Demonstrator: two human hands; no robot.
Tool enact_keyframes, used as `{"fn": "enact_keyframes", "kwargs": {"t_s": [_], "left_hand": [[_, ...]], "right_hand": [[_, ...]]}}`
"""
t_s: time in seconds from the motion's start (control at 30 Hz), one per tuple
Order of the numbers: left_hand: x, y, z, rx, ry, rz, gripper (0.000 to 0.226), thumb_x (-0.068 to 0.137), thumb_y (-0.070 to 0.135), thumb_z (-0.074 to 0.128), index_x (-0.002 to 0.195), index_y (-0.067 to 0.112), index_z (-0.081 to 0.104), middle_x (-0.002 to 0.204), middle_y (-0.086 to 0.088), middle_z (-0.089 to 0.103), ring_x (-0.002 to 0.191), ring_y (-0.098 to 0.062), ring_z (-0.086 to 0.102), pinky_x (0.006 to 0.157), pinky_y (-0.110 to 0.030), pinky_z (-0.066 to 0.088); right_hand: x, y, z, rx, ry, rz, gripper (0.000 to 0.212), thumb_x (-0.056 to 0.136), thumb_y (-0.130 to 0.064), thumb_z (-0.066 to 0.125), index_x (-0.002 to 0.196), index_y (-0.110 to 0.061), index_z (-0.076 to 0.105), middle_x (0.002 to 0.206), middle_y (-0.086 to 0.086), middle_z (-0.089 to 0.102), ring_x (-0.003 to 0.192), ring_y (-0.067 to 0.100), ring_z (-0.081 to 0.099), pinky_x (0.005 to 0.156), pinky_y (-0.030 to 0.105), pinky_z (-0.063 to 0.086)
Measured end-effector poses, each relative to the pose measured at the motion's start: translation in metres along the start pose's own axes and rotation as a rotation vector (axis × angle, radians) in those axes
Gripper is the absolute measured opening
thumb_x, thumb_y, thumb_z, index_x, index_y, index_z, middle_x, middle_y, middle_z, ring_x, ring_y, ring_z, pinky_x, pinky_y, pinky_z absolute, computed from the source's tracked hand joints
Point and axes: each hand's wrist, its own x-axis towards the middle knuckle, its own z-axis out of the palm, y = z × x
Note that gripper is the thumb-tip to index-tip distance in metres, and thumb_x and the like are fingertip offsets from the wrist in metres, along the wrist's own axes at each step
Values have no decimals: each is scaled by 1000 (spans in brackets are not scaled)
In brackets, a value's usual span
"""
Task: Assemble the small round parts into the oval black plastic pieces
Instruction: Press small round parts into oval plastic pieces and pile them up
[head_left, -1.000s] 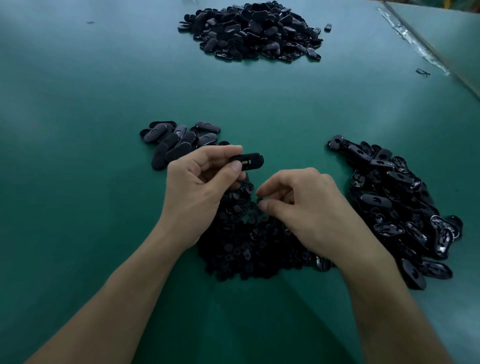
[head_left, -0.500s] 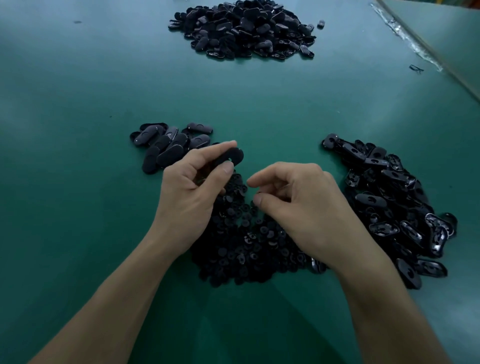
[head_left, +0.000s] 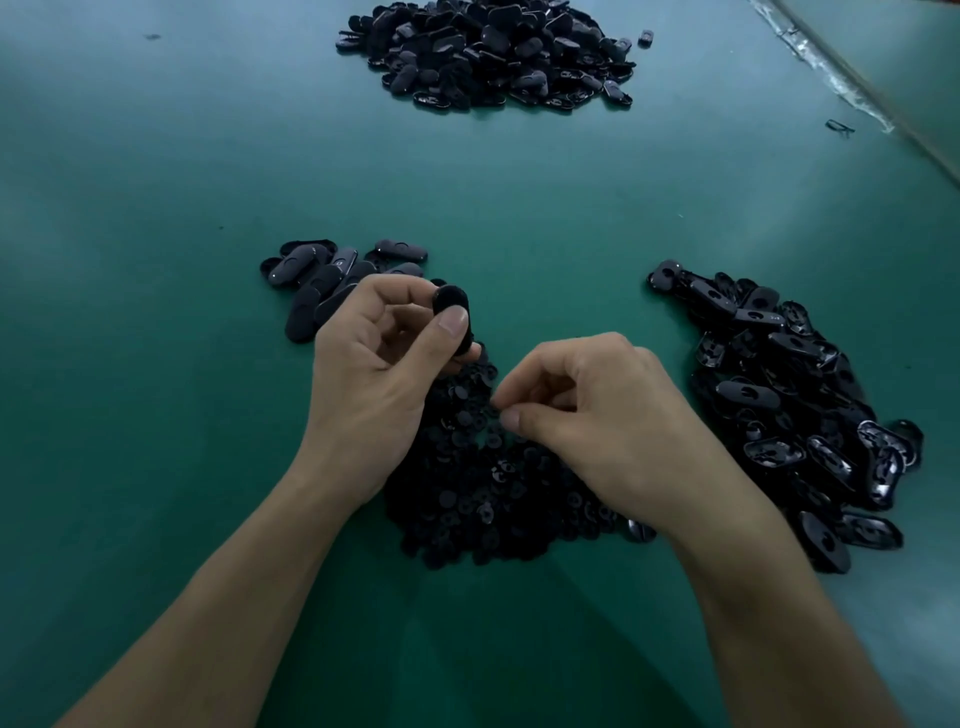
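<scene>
- While my left hand (head_left: 374, 364) hangs over the worktop (head_left: 156, 166), its thumb and forefinger pinch one oval black piece (head_left: 450, 304); the other fingers (head_left: 462, 356) curl in beneath it.
- Oval black piece: held up off the surface, just past the far edge of the round-parts pile (head_left: 483, 499).
- Right hand (head_left: 597, 415): fingers curled, thumb and forefinger tips drawn narrow, nearly meeting, low over the round-parts pile. I cannot tell whether a round part sits between them.
- Round-parts pile: dark and matte, lying between my two wrists.
- Right-side heap (head_left: 795, 405): loose glossy ovals, many hollow side up, just beside my right hand.
- Left cluster (head_left: 322, 275): a few ovals, smooth side up, partly hidden behind my left hand.
- Far heap (head_left: 488, 52): many more black ovals, well apart from the rest.
- Clear tape strip (head_left: 831, 78): runs along the seam at the far right.
</scene>
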Motion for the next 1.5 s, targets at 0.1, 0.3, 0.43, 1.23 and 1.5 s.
{"fn": "enact_keyframes", "kwargs": {"t_s": [0.1, 0.3, 0.43, 1.23, 1.5], "left_hand": [[0, 0, 0, 30, -13, 4, 24, 93, 11, 66, 111, 27, 65, 76, 5, 62, 73, -11, 70, 73, -19, 55], [1, 2, -1, 117, -34, 51, 22, 93, 8, 67, 106, 26, 69, 79, 10, 67, 74, -3, 59, 75, -18, 51], [0, 2, -1, 88, -23, 29, 16, 90, 7, 69, 97, 22, 66, 78, 10, 70, 72, -4, 64, 74, -20, 54], [-3, 8, 3, 62, -26, -32, 13, 80, 22, 75, 85, 15, 65, 71, 2, 71, 65, -13, 70, 64, -20, 55], [-7, 11, 7, 88, -78, -51, 14, 81, 11, 74, 84, 7, 61, 80, -6, 74, 70, -9, 71, 67, -18, 55]], "right_hand": [[0, 0, 1, 18, 27, -11, 12, 86, -19, 75, 83, -31, 73, 71, -11, 68, 67, 3, 63, 62, 14, 49], [-1, -5, 0, 106, 64, -40, 19, 85, -9, 70, 81, -27, 71, 74, -8, 70, 69, 10, 71, 61, 21, 54], [-2, -8, -1, 156, 130, -71, 20, 84, -7, 73, 81, -27, 71, 71, -13, 68, 61, 7, 68, 54, 8, 42], [0, -17, 8, 199, 400, -157, 28, 82, -2, 77, 89, -29, 73, 75, -12, 69, 74, 6, 69, 72, 23, 58], [1, -17, 13, 122, 456, -172, 25, 85, 0, 73, 94, -23, 75, 81, -11, 69, 77, 1, 67, 70, 6, 48]]}}
